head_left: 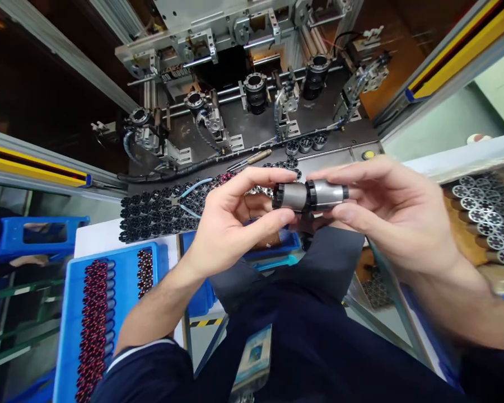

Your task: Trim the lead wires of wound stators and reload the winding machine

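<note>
A: What are the two hands doing?

B: Both are pinching. The left hand [224,218] has its thumb below and its fingers above the left cylinder [294,196]; the right hand [407,215] grips the right cylinder [326,193] in much the same way.

A: And where are the cylinders?

B: Mid-view, raised above the lap, lying nearly level and end to end. Both are grey, each with a black toothed end toward the left. That end of the right one faces the left one; I can't tell whether they are joined.

A: What lies beyond the left hand?

B: Rows of black parts [151,217], with blue-handled pliers [195,187] on top of them. A screwdriver [259,157] lies behind, and three rings [306,145] stand in a line farther right, in front of the machine [256,92].

A: Anything lower down?

B: On the left is a blue tray [126,285]. Red-and-black parts [93,330] fill a long block in it, with a smaller dark group beside them.

A: And past the right hand?

B: Silver tubes [487,215], packed close together in a box.
</note>
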`<move>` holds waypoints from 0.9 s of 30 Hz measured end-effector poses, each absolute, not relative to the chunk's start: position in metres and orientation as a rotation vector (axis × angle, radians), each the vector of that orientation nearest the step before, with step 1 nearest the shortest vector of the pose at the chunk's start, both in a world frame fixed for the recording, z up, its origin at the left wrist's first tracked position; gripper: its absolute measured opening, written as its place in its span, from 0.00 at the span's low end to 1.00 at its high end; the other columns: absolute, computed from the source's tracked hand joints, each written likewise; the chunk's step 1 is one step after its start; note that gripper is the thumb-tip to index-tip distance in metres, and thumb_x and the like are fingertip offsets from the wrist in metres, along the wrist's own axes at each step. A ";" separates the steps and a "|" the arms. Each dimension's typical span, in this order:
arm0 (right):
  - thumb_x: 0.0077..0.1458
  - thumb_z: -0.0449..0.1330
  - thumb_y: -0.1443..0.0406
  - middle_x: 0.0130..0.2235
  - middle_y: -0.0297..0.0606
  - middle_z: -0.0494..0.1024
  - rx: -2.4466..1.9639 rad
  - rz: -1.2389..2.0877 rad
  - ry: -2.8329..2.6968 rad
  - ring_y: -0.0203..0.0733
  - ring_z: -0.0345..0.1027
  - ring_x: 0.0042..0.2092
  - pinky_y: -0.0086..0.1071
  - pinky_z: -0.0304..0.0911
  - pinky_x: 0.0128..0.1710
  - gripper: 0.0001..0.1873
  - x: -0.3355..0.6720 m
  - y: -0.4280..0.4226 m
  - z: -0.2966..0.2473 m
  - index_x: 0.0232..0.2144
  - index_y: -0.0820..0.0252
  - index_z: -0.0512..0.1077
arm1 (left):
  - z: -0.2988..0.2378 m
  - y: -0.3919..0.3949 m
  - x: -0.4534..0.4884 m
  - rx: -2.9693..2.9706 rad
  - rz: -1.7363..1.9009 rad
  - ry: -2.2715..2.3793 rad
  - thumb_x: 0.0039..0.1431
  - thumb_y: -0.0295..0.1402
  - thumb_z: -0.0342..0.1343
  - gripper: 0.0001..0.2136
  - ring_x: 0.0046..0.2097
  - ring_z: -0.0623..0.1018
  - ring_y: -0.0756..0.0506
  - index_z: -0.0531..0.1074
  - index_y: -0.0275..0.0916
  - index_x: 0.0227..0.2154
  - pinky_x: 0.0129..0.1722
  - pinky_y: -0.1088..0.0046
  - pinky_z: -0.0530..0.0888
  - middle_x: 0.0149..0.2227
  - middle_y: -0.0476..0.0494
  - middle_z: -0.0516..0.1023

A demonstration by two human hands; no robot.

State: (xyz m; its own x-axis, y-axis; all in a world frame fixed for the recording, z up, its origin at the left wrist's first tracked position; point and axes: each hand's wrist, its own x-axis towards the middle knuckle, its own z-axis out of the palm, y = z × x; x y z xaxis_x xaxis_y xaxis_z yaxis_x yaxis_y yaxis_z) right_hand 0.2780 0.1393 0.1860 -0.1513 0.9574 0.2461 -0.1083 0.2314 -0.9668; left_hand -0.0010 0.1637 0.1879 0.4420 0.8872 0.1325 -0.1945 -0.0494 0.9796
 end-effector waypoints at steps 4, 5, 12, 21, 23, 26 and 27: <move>0.67 0.88 0.63 0.61 0.37 0.95 -0.895 0.808 -1.677 0.40 0.94 0.54 0.29 0.92 0.57 0.25 0.310 0.232 0.206 0.63 0.50 0.91 | 0.208 0.255 -0.012 1.806 1.058 0.822 0.77 0.39 0.80 0.18 0.48 0.90 0.42 0.90 0.43 0.64 0.51 0.59 0.93 0.64 0.40 0.91; 0.67 0.87 0.67 0.62 0.36 0.95 -0.928 0.644 -1.773 0.39 0.93 0.56 0.27 0.89 0.56 0.26 0.320 0.269 0.212 0.64 0.51 0.91 | 0.213 0.290 -0.014 1.970 1.088 0.868 0.74 0.41 0.81 0.19 0.45 0.88 0.42 0.91 0.42 0.62 0.50 0.55 0.92 0.62 0.39 0.91; 0.59 0.87 0.69 0.44 0.22 0.93 -1.532 0.280 -2.074 0.16 0.76 0.34 0.20 0.69 0.40 0.20 0.367 0.521 0.205 0.51 0.69 0.89 | 0.190 0.540 -0.006 2.157 0.787 1.347 0.27 0.41 0.95 0.33 0.44 0.72 0.44 0.89 0.47 0.40 0.71 0.40 0.79 0.36 0.57 0.87; 0.83 0.74 0.54 0.60 0.45 0.88 -1.768 0.306 -2.354 0.45 0.87 0.56 0.47 0.88 0.60 0.20 0.391 0.593 0.149 0.63 0.63 0.84 | 0.136 0.613 0.000 2.065 0.593 1.409 0.07 0.45 0.95 0.40 0.46 0.66 0.44 0.81 0.51 0.31 0.72 0.46 0.73 0.30 0.59 0.79; 0.81 0.75 0.53 0.63 0.46 0.88 -1.770 0.310 -2.414 0.49 0.87 0.60 0.51 0.87 0.64 0.22 0.395 0.598 0.151 0.65 0.61 0.84 | 0.139 0.610 -0.001 2.105 0.565 1.398 0.10 0.46 0.96 0.40 0.46 0.68 0.43 0.83 0.52 0.33 0.72 0.47 0.73 0.31 0.58 0.80; 0.85 0.72 0.51 0.64 0.46 0.87 -1.745 0.373 -2.493 0.48 0.87 0.61 0.49 0.86 0.65 0.23 0.395 0.607 0.163 0.65 0.63 0.84 | 0.142 0.608 0.002 2.138 0.538 1.435 0.16 0.48 0.98 0.39 0.45 0.68 0.44 0.84 0.49 0.36 0.74 0.51 0.73 0.31 0.60 0.80; 0.88 0.67 0.49 0.63 0.44 0.87 -1.740 0.412 -2.511 0.46 0.87 0.61 0.46 0.85 0.65 0.25 0.393 0.610 0.168 0.65 0.66 0.84 | 0.141 0.610 0.005 2.143 0.524 1.456 0.17 0.48 0.99 0.39 0.45 0.67 0.45 0.83 0.49 0.35 0.76 0.52 0.72 0.29 0.62 0.77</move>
State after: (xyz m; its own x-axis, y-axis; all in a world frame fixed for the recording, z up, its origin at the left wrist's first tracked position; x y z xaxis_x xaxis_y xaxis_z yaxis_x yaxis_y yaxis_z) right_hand 0.3929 0.6098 0.1678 -0.3613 0.9268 -0.1026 0.9110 0.3274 -0.2508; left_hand 0.0051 0.6097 0.1413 0.3562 0.9336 0.0387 0.7443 -0.3085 0.5923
